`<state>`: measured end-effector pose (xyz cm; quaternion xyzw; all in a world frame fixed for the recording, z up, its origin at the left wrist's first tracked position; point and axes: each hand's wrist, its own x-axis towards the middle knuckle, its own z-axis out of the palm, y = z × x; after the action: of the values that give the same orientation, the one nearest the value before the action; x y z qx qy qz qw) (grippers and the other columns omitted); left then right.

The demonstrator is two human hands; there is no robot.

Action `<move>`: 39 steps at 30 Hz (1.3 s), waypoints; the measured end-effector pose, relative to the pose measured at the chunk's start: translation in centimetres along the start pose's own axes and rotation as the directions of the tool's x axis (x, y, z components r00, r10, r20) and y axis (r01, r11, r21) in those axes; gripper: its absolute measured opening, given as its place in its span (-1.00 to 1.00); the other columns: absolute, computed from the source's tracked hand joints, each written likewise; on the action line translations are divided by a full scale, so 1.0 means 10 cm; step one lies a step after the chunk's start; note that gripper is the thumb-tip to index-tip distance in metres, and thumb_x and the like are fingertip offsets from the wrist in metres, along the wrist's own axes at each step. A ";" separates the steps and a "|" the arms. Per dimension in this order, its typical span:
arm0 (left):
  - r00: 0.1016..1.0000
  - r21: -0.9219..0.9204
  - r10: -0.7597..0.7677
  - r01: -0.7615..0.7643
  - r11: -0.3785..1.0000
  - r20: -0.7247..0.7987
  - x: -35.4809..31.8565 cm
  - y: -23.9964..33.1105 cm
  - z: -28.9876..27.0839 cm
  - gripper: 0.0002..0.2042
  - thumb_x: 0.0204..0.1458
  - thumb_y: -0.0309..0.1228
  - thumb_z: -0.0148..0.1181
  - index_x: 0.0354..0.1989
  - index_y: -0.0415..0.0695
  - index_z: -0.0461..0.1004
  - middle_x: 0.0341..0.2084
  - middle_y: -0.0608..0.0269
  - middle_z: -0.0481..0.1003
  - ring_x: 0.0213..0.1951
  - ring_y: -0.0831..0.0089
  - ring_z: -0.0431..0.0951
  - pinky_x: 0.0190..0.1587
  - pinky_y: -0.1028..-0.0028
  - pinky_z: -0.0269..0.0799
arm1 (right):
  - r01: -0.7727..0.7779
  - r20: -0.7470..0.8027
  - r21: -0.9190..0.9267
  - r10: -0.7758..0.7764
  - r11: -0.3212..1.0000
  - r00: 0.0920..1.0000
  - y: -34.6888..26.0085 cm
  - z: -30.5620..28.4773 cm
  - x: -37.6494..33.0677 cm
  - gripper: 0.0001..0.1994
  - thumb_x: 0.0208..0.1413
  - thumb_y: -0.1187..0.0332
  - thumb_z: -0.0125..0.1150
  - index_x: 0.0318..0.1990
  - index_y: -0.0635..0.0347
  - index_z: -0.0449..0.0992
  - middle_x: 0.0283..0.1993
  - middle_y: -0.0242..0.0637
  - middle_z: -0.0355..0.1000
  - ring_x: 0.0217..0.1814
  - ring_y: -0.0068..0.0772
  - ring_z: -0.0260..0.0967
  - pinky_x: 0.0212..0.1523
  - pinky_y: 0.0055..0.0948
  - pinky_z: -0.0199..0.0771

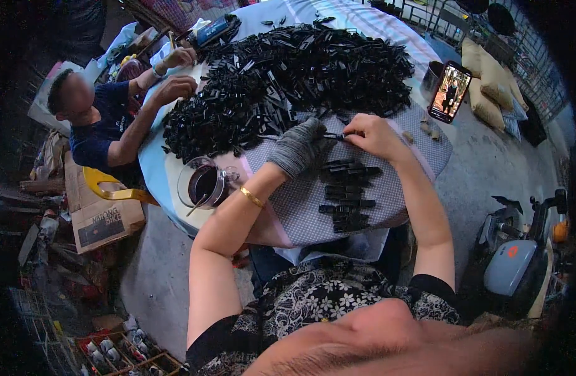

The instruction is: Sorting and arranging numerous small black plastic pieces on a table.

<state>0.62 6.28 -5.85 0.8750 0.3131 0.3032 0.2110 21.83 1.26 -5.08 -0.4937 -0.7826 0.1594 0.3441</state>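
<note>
My left hand (pixel 297 149), in a grey knitted glove, is closed around one end of a small, slim black plastic part (pixel 334 136). Bare fingers of my right hand (pixel 377 138) pinch its other end, just above the tablecloth (pixel 394 200). What lies inside the glove's grip is hidden. Beyond both hands spreads a big heap of loose black plastic pieces (pixel 294 75). Closer to me, below my hands, several similar black pieces (pixel 347 197) lie in rough rows on the dotted cloth.
A glass mug of dark liquid (pixel 203 182) with a spoon stands left of my left forearm. A lit phone (pixel 451 91) leans by a dark cup (pixel 431 76) at the right. On the left, a co-worker's hands (pixel 177 88) reach the heap's edge. A motorbike (pixel 512 266) stands at right.
</note>
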 end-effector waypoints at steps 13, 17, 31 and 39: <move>0.974 0.373 0.014 -0.099 0.923 0.224 0.10 0.30 -0.09 -0.80 -0.05 -0.24 0.04 -0.38 -0.12 0.40 -0.51 0.04 0.44 -0.46 0.09 0.47 -0.41 0.21 0.39 | 0.045 -0.034 -0.072 -0.048 0.996 0.998 -0.01 0.02 -0.01 -0.87 -0.17 0.40 0.19 -0.41 0.22 0.52 -0.39 -0.23 0.39 -0.33 -0.18 0.37 -0.32 -0.34 0.37; 0.951 0.488 -0.045 -0.116 0.865 0.305 0.16 0.44 -0.14 -0.82 -0.04 -0.28 0.01 -0.37 -0.11 0.39 -0.51 0.07 0.44 -0.48 0.12 0.47 -0.44 0.21 0.39 | 0.074 -0.042 -0.105 -0.079 0.992 0.996 -0.03 0.03 -0.02 -0.88 -0.15 0.44 0.14 -0.39 0.20 0.49 -0.36 -0.21 0.38 -0.31 -0.13 0.36 -0.31 -0.31 0.35; 0.858 0.502 -0.091 -0.206 0.840 0.505 0.59 0.48 0.01 -0.75 -0.04 -0.22 0.01 -0.39 -0.13 0.50 -0.45 0.01 0.50 -0.35 0.10 0.51 -0.27 0.23 0.40 | -0.034 -0.069 -0.096 0.027 0.995 0.997 -0.03 0.07 -0.04 -0.87 -0.14 0.39 0.12 -0.41 0.22 0.42 -0.36 -0.10 0.38 -0.25 -0.01 0.34 -0.26 -0.22 0.35; 0.837 0.521 0.016 -0.356 0.775 0.548 0.69 0.39 0.15 -0.77 -0.05 -0.27 0.00 -0.45 -0.16 0.51 -0.49 0.01 0.50 -0.38 0.10 0.52 -0.31 0.24 0.43 | -0.062 -0.103 -0.110 0.051 0.992 0.993 0.08 0.11 -0.06 -0.83 -0.15 0.35 0.15 -0.39 0.21 0.40 -0.39 0.01 0.37 -0.30 0.08 0.34 -0.33 -0.16 0.35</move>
<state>7.54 7.93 -2.00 0.9710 0.2332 -0.0375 -0.0361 21.81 1.17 -6.58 -0.5418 -0.7577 0.0995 0.3498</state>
